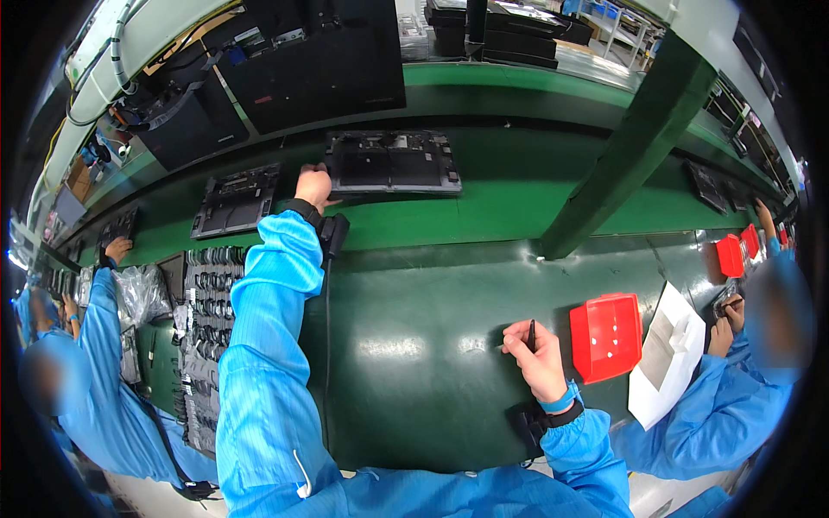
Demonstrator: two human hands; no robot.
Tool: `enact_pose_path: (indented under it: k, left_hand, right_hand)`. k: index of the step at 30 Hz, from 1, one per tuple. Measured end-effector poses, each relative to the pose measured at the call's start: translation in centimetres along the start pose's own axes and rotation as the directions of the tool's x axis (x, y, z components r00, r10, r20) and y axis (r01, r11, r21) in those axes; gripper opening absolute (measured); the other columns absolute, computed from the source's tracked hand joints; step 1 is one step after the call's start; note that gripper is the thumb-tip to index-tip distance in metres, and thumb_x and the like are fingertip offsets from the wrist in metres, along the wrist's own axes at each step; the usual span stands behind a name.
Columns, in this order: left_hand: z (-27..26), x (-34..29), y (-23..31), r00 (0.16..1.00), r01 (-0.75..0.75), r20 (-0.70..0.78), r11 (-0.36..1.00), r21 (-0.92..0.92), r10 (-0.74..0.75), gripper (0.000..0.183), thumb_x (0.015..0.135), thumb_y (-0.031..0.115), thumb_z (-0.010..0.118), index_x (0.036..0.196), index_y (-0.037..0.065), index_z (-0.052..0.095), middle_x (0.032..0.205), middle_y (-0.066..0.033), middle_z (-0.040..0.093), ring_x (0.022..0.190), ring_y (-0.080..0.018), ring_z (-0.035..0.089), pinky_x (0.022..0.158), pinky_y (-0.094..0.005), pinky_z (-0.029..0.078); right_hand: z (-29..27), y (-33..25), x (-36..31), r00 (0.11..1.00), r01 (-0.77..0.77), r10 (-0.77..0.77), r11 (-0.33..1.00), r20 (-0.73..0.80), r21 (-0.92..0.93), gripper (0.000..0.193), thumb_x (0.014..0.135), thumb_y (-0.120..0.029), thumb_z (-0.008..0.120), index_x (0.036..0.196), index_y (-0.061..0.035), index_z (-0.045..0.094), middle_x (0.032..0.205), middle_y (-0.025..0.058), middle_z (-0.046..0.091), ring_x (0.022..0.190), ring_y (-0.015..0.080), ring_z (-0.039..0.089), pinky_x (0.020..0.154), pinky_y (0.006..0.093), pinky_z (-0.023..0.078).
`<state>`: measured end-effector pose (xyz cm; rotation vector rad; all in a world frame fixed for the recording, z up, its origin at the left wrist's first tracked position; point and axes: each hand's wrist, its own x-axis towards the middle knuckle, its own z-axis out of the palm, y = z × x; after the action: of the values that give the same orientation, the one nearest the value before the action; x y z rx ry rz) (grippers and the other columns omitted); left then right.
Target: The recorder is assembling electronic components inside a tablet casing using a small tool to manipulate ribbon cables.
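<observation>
Stretched far forward, my left hand [313,186] has its fingers closed at the left edge of an opened laptop base [393,162] on the green conveyor belt. The base is dark, with bare inner parts and cables showing. Another opened laptop base [235,200] lies just left of that hand. Over the dark green workbench [414,380], my right hand [537,358] is closed round a thin black pen-like tool [532,335]; its exact kind does not show. A red bin [606,338] with a few small white pieces stands right of this hand.
A white paper-lined tray [667,356] is beside the red bin. Rows of black parts [211,319] lie left of my left arm. A green slanted post [635,147] rises at the bench's far edge. Co-workers in blue [121,380] sit on both sides.
</observation>
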<state>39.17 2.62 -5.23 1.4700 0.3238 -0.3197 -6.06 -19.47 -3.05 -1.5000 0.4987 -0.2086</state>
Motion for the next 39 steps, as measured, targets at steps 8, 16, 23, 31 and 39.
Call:
enact_pose_path:
  k: [8,16,23,31,39]
  left_hand:
    - [-5.6,-7.6,4.5,0.750,-0.447,0.629,0.858,0.255,0.204,0.021,0.106,0.022,0.047,0.113,0.005,0.057,0.095,0.0016,0.058,0.088,-0.0088,0.054,0.080,-0.0284,0.047]
    - [-0.8,-17.2,-1.5,0.427,-0.685,0.887,0.577,0.444,-0.175,0.021,0.105,0.024,0.052,0.108,0.004,0.058,0.092,0.0038,0.055,0.090,-0.0052,0.048,0.081,-0.0247,0.042]
    - [0.5,-26.4,-3.2,0.297,-0.945,0.864,-0.002,0.326,0.406,0.010,0.088,0.011,0.066,0.088,0.001,0.067,0.088,-0.0142,0.063,0.082,-0.0331,0.063,0.074,-0.0389,0.051]
    - [-0.9,-39.9,-10.5,0.569,-0.814,0.752,0.359,0.456,0.334,0.012,0.079,0.008,0.076,0.091,0.004,0.073,0.094,-0.0107,0.067,0.086,-0.0300,0.065,0.076,-0.0381,0.054]
    - [-1.2,-40.3,-12.9,0.653,-0.733,0.684,0.497,0.464,0.325,0.020,0.078,0.002,0.077,0.097,0.003,0.073,0.092,-0.0090,0.063,0.084,-0.0275,0.063,0.076,-0.0371,0.053]
  right_hand:
    - [-2.5,-1.9,-3.8,0.988,0.026,-0.027,1.000,-0.149,-0.011,0.008,0.094,-0.005,0.063,0.100,0.0015,0.064,0.085,0.0033,0.066,0.080,0.0103,0.062,0.075,0.0253,0.050]
    - [-2.1,-0.8,-6.5,0.994,0.087,-0.104,0.952,-0.042,-0.292,0.010,0.089,-0.007,0.070,0.096,0.0000,0.071,0.085,0.0001,0.067,0.066,0.0064,0.054,0.062,0.0232,0.045]
    - [0.0,-0.4,-8.0,0.928,0.370,-0.303,0.804,0.215,-0.465,0.015,0.080,-0.004,0.073,0.095,-0.0044,0.074,0.090,0.0076,0.067,0.079,0.0239,0.067,0.069,0.0329,0.054]
    - [2.0,0.4,-6.9,0.901,0.425,-0.317,0.780,0.295,-0.460,0.018,0.078,-0.003,0.074,0.096,-0.0050,0.073,0.087,0.0080,0.064,0.077,0.0240,0.066,0.067,0.0337,0.053]
    - [1.7,0.5,-6.6,0.917,0.388,-0.288,0.802,0.276,-0.453,0.018,0.078,-0.003,0.074,0.096,-0.0045,0.073,0.087,0.0085,0.064,0.077,0.0246,0.065,0.067,0.0338,0.053]
